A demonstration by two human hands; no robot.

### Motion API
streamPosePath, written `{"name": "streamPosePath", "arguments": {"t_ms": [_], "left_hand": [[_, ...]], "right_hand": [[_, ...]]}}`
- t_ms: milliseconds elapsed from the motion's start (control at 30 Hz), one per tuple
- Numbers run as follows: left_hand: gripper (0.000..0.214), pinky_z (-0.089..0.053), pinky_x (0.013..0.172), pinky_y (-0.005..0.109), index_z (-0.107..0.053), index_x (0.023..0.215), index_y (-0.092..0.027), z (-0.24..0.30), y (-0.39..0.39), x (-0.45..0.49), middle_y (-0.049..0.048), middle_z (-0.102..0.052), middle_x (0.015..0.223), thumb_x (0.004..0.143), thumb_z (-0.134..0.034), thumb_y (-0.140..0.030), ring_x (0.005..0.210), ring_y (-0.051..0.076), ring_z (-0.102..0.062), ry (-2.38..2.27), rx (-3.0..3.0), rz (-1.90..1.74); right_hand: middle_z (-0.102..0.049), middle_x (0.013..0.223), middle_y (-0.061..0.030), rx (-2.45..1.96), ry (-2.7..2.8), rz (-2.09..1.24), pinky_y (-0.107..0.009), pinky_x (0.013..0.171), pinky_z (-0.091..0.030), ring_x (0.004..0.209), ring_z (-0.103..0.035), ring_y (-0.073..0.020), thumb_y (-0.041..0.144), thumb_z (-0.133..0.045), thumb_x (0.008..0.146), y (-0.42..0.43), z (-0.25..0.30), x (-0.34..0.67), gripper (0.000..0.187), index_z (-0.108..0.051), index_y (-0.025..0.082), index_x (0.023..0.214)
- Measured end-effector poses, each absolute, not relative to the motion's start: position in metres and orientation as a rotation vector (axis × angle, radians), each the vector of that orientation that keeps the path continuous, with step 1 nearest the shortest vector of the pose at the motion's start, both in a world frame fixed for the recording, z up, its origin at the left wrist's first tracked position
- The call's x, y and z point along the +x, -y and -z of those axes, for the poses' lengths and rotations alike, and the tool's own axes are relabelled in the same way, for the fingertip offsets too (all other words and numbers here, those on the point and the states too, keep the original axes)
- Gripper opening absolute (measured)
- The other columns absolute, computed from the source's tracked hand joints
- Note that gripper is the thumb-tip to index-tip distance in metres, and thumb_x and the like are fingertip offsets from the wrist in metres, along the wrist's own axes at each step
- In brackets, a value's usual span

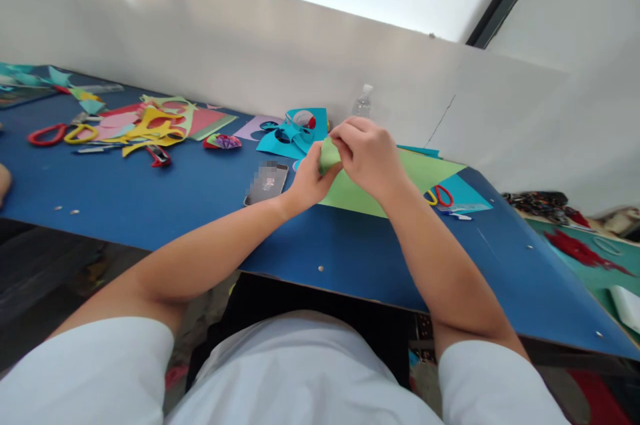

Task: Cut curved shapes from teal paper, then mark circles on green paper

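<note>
Between my two hands is a small piece of light green paper (329, 155), raised above the table and partly hidden by fingers. My left hand (309, 179) grips it from the left, thumb underneath. From the right, my right hand (369, 153) pinches its upper edge, with the fingertips curled together. Below and behind my hands lies a larger light green sheet (357, 195). A smartphone (270, 183), partly blurred out, rests just left of my left hand. Cut blue paper (295, 135) with round holes lies behind it.
Scissors with red and yellow handles (444, 196) and a pen (456, 215) lie at right on blue paper. A clear bottle (363, 101) stands by the wall. Leftward are paper scraps (155, 123), other scissors (63, 134) and a red cutter (159, 156). Another person's hand (4, 179) shows at far left.
</note>
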State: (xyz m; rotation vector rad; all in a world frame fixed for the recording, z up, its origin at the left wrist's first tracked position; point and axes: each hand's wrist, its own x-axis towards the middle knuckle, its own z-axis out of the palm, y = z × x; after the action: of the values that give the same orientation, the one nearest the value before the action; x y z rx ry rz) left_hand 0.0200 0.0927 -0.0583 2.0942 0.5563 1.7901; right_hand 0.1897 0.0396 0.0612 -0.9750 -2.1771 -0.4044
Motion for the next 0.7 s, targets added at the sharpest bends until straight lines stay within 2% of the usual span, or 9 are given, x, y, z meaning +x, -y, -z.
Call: {"name": "streamPosePath", "arguments": {"t_ms": [100, 233, 367, 467, 700], "left_hand": [[0.054, -0.067, 0.089, 0.053, -0.062, 0.138, -0.032, 0.059, -0.092, 0.021, 0.0071, -0.077, 0.113, 0.112, -0.066, -0.079, 0.094, 0.029, -0.076, -0.569, 2.085, -1.749], [0.058, -0.066, 0.092, 0.056, -0.062, 0.134, -0.032, 0.055, -0.091, 0.020, 0.0073, -0.075, 0.111, 0.112, -0.058, -0.086, 0.099, 0.031, -0.076, -0.608, 2.111, -1.749], [0.055, -0.063, 0.079, 0.050, -0.059, 0.126, -0.031, 0.049, -0.087, 0.017, 0.0058, -0.074, 0.105, 0.116, -0.050, -0.085, 0.091, 0.027, -0.074, -0.624, 2.146, -1.810], [0.047, -0.060, 0.074, 0.045, -0.058, 0.126, -0.032, 0.047, -0.088, 0.015, 0.0032, -0.072, 0.102, 0.118, -0.055, -0.078, 0.084, 0.024, -0.071, -0.597, 2.138, -1.884], [0.060, -0.064, 0.094, 0.048, -0.059, 0.135, -0.031, 0.056, -0.100, 0.013, 0.0065, -0.071, 0.113, 0.112, -0.060, -0.087, 0.101, 0.027, -0.073, -0.708, 2.045, -1.890]], "right_hand": [[-0.083, 0.113, -0.0110, -0.952, 2.164, 0.385, -0.050, 0.102, -0.066, 0.109, -0.077, -0.0320, 0.019, -0.057, 0.113, -0.040, -0.057, 0.192, 0.031, -0.086, 0.028, 0.115], [-0.083, 0.117, -0.0109, -0.933, 2.164, 0.364, -0.050, 0.104, -0.066, 0.114, -0.078, -0.0323, 0.016, -0.055, 0.113, -0.038, -0.055, 0.188, 0.036, -0.088, 0.030, 0.120], [-0.083, 0.121, -0.0113, -0.923, 2.183, 0.410, -0.050, 0.109, -0.064, 0.118, -0.078, -0.0319, 0.012, -0.053, 0.112, -0.038, -0.051, 0.180, 0.039, -0.087, 0.028, 0.122], [-0.083, 0.124, -0.0131, -0.939, 2.182, 0.477, -0.049, 0.109, -0.062, 0.116, -0.077, -0.0310, 0.011, -0.048, 0.113, -0.040, -0.048, 0.180, 0.041, -0.085, 0.024, 0.126], [-0.082, 0.125, -0.0138, -1.050, 2.138, 0.542, -0.048, 0.108, -0.057, 0.119, -0.075, -0.0329, 0.015, -0.055, 0.112, -0.040, -0.040, 0.205, 0.037, -0.078, 0.027, 0.138]]}}
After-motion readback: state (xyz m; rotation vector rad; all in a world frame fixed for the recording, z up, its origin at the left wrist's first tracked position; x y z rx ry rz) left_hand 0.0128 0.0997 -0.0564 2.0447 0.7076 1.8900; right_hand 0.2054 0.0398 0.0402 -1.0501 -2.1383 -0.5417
